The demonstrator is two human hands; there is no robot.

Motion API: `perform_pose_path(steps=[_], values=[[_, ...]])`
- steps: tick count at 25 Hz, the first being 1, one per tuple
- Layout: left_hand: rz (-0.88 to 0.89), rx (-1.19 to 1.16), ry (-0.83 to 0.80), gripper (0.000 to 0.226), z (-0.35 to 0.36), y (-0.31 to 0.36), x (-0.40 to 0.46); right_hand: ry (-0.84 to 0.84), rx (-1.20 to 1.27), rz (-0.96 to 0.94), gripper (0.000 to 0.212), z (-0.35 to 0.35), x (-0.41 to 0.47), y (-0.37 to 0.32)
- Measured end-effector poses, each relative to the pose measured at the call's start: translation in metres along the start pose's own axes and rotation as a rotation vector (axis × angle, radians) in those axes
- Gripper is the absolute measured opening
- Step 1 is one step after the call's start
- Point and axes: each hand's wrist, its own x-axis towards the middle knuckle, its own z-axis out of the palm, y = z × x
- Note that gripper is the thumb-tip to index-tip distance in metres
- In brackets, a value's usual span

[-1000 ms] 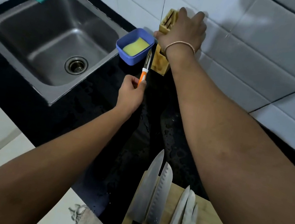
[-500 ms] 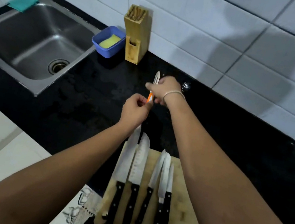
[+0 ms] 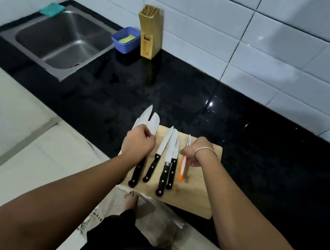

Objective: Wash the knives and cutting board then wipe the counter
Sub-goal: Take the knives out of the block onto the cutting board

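Knives with black riveted handles lie side by side on the pale wooden cutting board [image 3: 195,198], blades pointing away from me; the board sits on the black table [image 3: 263,164], its near edge at the table's front. My left hand [image 3: 137,145] hovers over the two broadest blades [image 3: 153,122] at the board's left end, fingers curled; whether they grip, I cannot tell. My right hand [image 3: 195,152] pinches the orange-handled peeler [image 3: 182,169], right of the knives. Left of the board, well apart: sink [image 3: 64,41], knife block [image 3: 150,32].
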Motion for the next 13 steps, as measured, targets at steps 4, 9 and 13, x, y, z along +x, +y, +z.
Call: perform_pose_path(steps=[4, 9, 13], values=[[-0.151, 0.191, 0.189, 0.036, -0.013, -0.048, -0.023, 0.007, 0.010, -0.023, 0.036, 0.013, -0.018, 0.025], [-0.624, -0.190, 0.000, 0.062, -0.015, -0.073, -0.020, 0.001, 0.116, -0.077, 0.016, 0.031, -0.019, 0.053], [-0.616, -0.187, -0.079, 0.060, -0.017, -0.079, -0.010, 0.024, 0.128, -0.112, 0.013, 0.034, -0.019, 0.054]])
